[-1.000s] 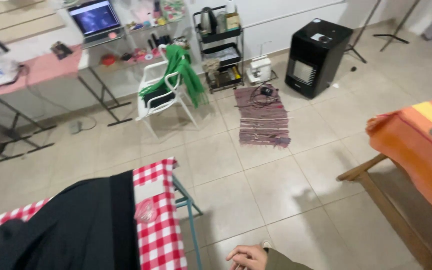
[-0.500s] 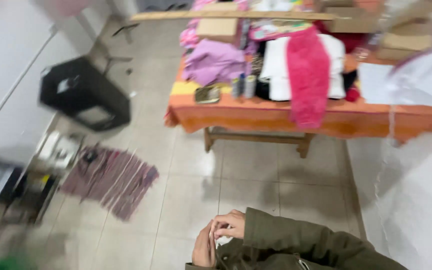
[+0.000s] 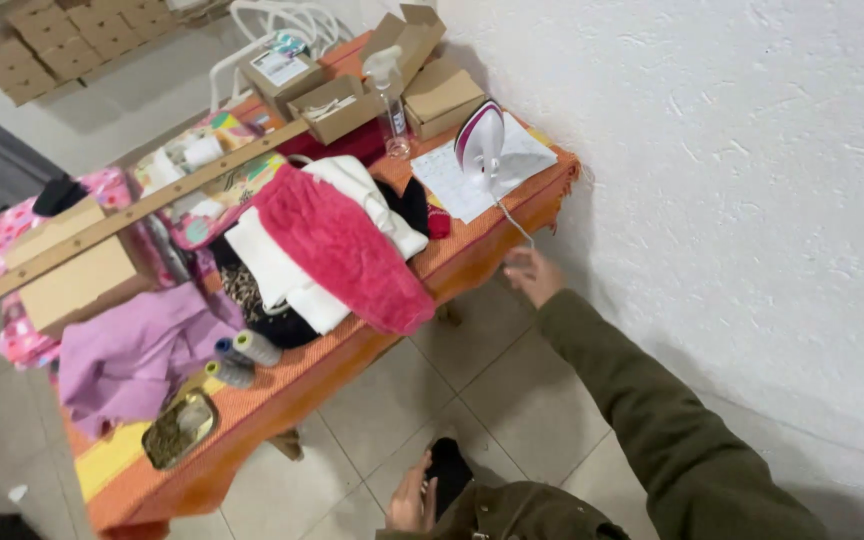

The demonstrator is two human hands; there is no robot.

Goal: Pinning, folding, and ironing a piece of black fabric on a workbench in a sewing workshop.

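Hanging from one white-and-pink iron on the orange table, one thin cord is pinched by the right hand. The left hand is held low, loosely curled, holding nothing. Three thread spools and one spray bottle are seen.

The right hand reaches to the cord of the iron on the orange table; the left hand stays low.
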